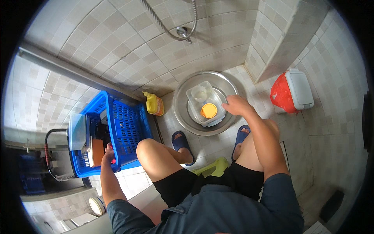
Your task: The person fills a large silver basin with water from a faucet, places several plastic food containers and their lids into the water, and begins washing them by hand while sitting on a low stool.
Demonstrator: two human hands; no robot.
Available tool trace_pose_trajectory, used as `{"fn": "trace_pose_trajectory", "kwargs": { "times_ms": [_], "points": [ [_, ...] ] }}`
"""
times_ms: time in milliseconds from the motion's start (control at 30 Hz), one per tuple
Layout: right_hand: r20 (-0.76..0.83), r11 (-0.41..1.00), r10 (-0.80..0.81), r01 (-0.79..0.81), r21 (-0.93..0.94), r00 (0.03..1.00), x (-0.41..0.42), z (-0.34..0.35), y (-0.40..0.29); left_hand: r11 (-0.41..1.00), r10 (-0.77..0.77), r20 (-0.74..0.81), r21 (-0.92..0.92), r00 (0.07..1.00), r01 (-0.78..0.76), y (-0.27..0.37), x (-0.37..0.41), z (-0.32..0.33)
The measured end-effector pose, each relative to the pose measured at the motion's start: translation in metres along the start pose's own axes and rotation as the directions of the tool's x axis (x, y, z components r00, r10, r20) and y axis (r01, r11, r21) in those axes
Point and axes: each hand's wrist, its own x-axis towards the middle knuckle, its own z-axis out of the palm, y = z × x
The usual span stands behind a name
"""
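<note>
My left hand (109, 153) reaches into a blue plastic basket (125, 125), close to a small red item (113, 161) mostly hidden by the basket rim; whether the fingers hold it I cannot tell. Inside the basket are an orange-brown box-like item (97, 152) and a clear plastic container (77, 132). Over the right rim of a round metal basin (181, 115) is my right hand (236, 105), its fingers curled; a grip on anything is not plain. The basin holds a clear plastic box (198, 114), with a small round clear container (199, 94) and an orange round lid (209, 110) on or in it.
A yellow bottle (154, 104) stands left of the basin by the tiled wall. At the right is a lidded white bin (299, 89) with a red bag (282, 93). A shower hose (160, 25) hangs above. Part of a green plastic stool (217, 168) shows between my legs.
</note>
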Motion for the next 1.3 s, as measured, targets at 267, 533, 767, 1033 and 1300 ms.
{"fn": "trace_pose_trajectory", "kwargs": {
  "times_ms": [267,533,767,1033,1300],
  "points": [
    [-0.008,1.0,0.028,-0.027,0.01,1.0,-0.003,-0.005,-0.009,0.987,0.119,-0.56,0.157,0.82,-0.036,0.064,-0.08,-0.091],
    [0.083,0.638,-0.074,-0.017,0.77,0.994,0.01,0.005,-0.028,0.552,0.411,-0.629,-0.405,0.66,-0.729,0.237,-0.164,-0.098],
    [0.298,0.018,-0.295,-0.306,0.952,0.908,0.008,0.007,-0.072,0.265,0.825,-0.311,-0.524,0.472,-0.81,0.358,-0.204,0.081],
    [0.34,0.005,-0.33,-0.359,0.933,0.881,-0.008,0.004,-0.069,0.111,0.945,-0.256,-0.334,0.203,-0.936,0.398,-0.215,0.128],
    [0.316,0.074,-0.079,-0.311,0.948,0.945,0.0,0.015,-0.068,0.211,0.956,-0.032,-0.613,0.292,-0.761,0.404,-0.204,0.129]
  ]
}}
